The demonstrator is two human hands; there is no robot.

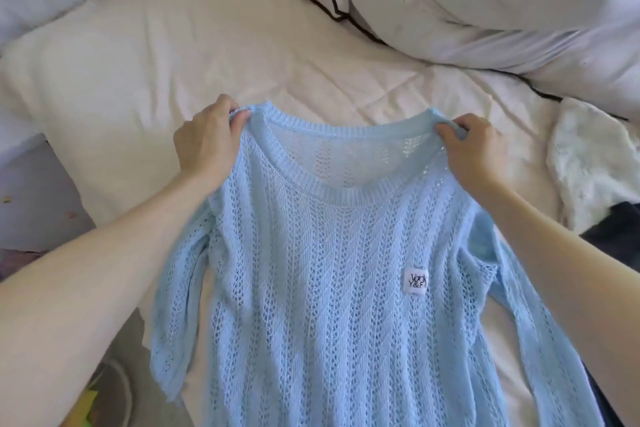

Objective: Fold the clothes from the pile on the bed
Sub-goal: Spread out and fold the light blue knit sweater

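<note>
Head view, pale blue open-knit sweater (332, 288), shoulders pinched by left hand (207, 142), right hand (474, 149)

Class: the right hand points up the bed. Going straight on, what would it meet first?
Probably the white bedding; past the right hand, which pinches the blue sweater, nothing else shows before the pillow. Depth is unclear.

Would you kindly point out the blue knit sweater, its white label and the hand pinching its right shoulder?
blue knit sweater (311, 270): head view, middle of the chest panel.
white label (416, 280): head view, centre of the patch.
right hand (474, 146): head view, back of the hand.
</note>
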